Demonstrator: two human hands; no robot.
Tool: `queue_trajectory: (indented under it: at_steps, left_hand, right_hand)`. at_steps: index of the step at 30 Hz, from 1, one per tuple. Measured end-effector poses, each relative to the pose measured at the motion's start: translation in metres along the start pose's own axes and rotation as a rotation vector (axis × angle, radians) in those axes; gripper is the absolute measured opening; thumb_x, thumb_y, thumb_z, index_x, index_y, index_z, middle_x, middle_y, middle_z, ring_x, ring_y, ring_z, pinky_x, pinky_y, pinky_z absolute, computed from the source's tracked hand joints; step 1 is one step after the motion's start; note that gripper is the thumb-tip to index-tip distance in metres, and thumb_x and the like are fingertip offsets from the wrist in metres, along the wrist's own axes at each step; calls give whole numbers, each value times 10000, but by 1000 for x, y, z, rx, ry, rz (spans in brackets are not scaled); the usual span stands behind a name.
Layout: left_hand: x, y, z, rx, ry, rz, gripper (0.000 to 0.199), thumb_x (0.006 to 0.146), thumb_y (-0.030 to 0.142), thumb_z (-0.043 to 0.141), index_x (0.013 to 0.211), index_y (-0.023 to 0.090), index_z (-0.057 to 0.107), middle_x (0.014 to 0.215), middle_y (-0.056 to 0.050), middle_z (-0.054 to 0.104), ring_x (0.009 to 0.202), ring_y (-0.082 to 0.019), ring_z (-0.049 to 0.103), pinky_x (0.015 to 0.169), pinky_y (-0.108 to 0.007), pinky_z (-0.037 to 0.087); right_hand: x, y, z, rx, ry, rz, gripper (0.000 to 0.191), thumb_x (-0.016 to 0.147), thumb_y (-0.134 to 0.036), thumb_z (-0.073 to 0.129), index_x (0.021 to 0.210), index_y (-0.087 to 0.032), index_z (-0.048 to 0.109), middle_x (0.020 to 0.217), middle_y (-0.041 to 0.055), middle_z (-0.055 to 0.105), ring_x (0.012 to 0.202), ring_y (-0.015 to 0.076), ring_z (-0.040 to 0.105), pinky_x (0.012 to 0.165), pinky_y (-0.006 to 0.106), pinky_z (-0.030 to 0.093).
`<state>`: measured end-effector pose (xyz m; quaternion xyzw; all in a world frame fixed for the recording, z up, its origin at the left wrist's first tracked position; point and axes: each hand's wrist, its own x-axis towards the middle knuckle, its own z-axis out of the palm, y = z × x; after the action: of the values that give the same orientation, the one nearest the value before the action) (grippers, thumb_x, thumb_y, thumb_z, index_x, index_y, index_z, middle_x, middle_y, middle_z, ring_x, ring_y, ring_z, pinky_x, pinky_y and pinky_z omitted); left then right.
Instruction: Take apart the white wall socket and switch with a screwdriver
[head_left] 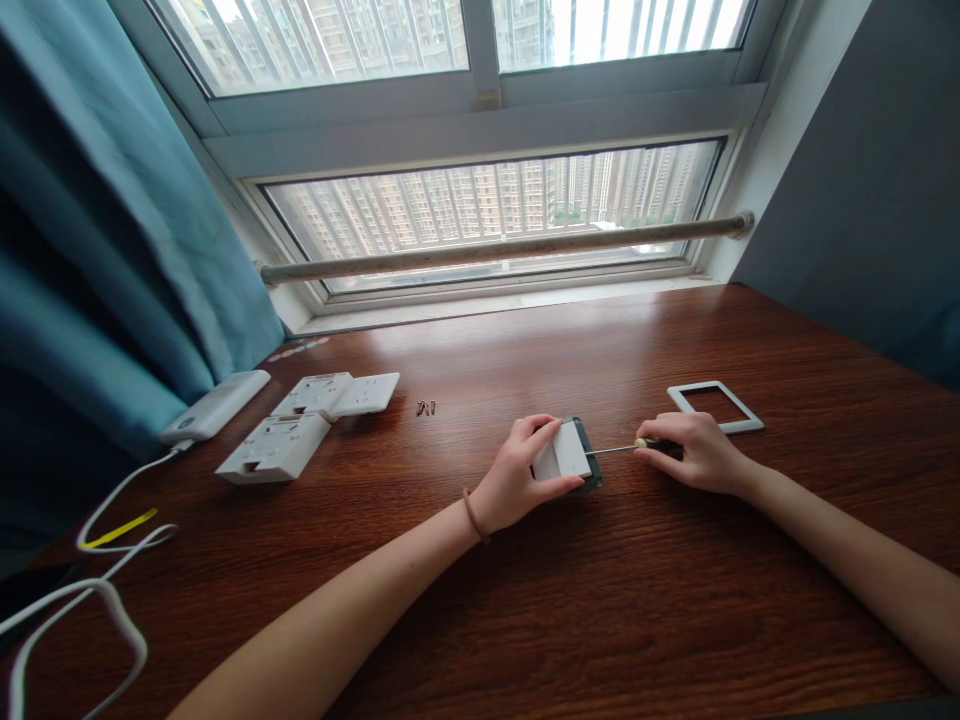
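A white wall switch (571,452) with a dark grey mounting frame lies on the wooden table, gripped across its sides by my left hand (519,470). Part of the switch is covered by those fingers. My right hand (697,452) is closed around the handle of a screwdriver (611,450). Its thin metal shaft points left, and the tip meets the right edge of the switch's frame. Just beyond my right hand lies a white square cover frame (739,412), its near left corner partly hidden by the hand.
Several small screws (425,408) lie left of the switch. Farther left are white electrical boxes (276,445), a white faceplate (367,393) and a white power strip (217,405) with a looping cable (112,590). A yellow strip (120,528) lies by the cable. A window stands behind the table.
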<state>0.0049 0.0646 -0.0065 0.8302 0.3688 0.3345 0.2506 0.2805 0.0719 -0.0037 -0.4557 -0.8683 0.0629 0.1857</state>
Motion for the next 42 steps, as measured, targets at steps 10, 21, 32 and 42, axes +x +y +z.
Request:
queue_trajectory:
  at_steps: [10,21,32,42]
  left_hand:
    - [3,1,0,-48,-96,-62,598,696,448,651,1203,166,502,1192,-132,484,1110,-246,456,981,-383,370]
    - [8,2,2,-73,-119,-61,546,701,468,636,1157,187,526,1142,-105,529,1084,-240,459,965,-383,366]
    - [3,-4,-5,-183,-181,-66,818,641,418,706,1320,176,318,1270,-142,452,1192,-262,414,1017,-428,323]
    - [5,-13,-24,-134,-310,-53,694,644,299,697,1242,149,380,1235,-137,440,1137,-250,444,984,-401,363]
  right_hand:
    - [-2,1,-4,-109,125,-115,298,781,-343,572,529,-185,552,506,5,545,498,128,483,506,248,288]
    - [1,-66,27,66,263,-291,237,852,-218,489,1049,-222,621,775,29,671,679,152,585,632,259,411]
    - [-11,-29,-17,138,347,-105,251,855,-253,484,1036,-259,658,961,65,656,831,203,606,698,308,472]
    - [-92,121,-36,199,338,223,221,769,-368,623,949,-260,691,1018,84,642,887,258,621,771,327,484]
